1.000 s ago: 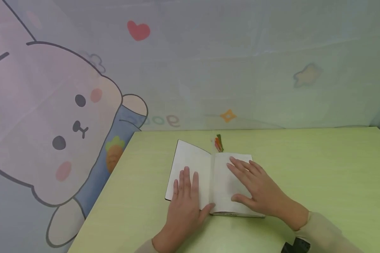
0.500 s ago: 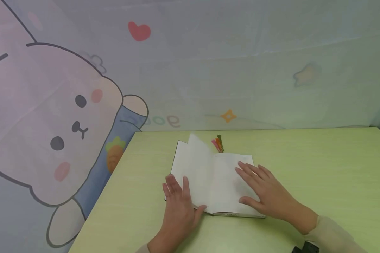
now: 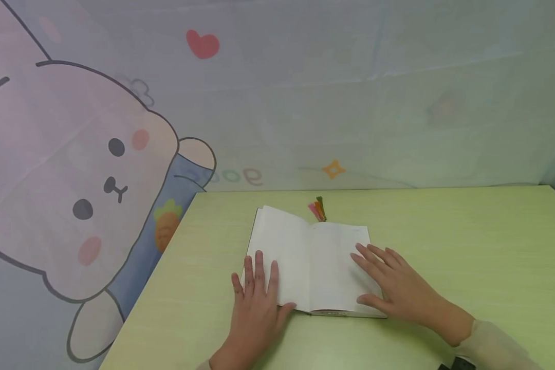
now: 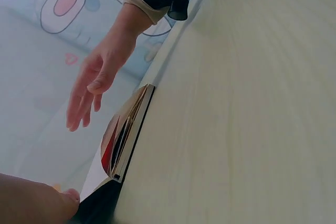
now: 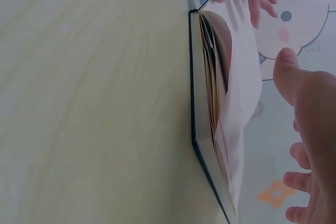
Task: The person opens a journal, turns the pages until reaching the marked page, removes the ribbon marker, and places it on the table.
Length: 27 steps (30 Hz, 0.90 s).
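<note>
An open book (image 3: 333,262) with blank white pages and a thin dark cover lies on the table. My left hand (image 3: 255,303) rests on the lower part of the left page, fingers straight and spread, thumb by the bottom edge. Over the right page's outer edge hovers my right hand (image 3: 400,288), its fingers loosely extended. In the right wrist view a gap shows between this hand (image 5: 317,114) and the page block (image 5: 215,87). Pages at the book's lower edge (image 4: 126,135) bulge up in the left wrist view, with some red inside.
Pink, orange and green tassels (image 3: 318,209) stick out past the book's top edge. The pale green table (image 3: 467,246) ends at a cloth backdrop (image 3: 277,103) printed with a cartoon rabbit. A black device (image 3: 458,364) is worn on my right wrist.
A leaf has swung over to the left and now lies on the left side. My left hand has slid left with it. My right hand has drifted right and slightly down.
</note>
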{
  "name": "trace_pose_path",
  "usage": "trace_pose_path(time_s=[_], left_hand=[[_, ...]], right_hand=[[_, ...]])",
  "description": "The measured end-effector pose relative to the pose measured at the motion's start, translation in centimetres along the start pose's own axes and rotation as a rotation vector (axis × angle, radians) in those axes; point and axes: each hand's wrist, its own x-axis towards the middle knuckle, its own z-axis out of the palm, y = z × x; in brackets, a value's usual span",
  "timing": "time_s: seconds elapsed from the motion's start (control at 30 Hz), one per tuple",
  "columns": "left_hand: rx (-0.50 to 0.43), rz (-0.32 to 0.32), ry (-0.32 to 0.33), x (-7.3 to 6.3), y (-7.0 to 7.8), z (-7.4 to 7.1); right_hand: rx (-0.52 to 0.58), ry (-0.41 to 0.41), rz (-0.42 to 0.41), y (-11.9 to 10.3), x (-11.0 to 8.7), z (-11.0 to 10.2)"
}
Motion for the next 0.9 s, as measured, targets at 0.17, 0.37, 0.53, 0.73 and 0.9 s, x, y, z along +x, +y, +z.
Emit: trace_pose_path(time_s=[0.17, 0.37, 0.53, 0.73, 0.9], left_hand=[[-0.001, -0.036, -0.172, -1.1, -0.7, 0.0], [-0.015, -0.013, -0.201, -2.2, -1.6, 0.0], [-0.046, 0.001, -0.213, -2.4, -1.7, 0.0], [-0.094, -0.01, -0.266, -2.3, -1.9, 0.0], [-0.121, -0.026, -0.305, -2.3, -1.9, -0.3]], right_hand=[[-0.034, -0.068, 0.028, -1.2, -0.9, 0.3], [-0.047, -0.088, 0.029, -2.6, -1.9, 0.8], [-0.052, -0.102, 0.013, -2.8, -2.5, 0.8], [-0.04, -0.138, 0.009, -3.0, -2.8, 0.5], [-0.035, -0.185, 0.0, -3.2, -2.9, 0.3]])
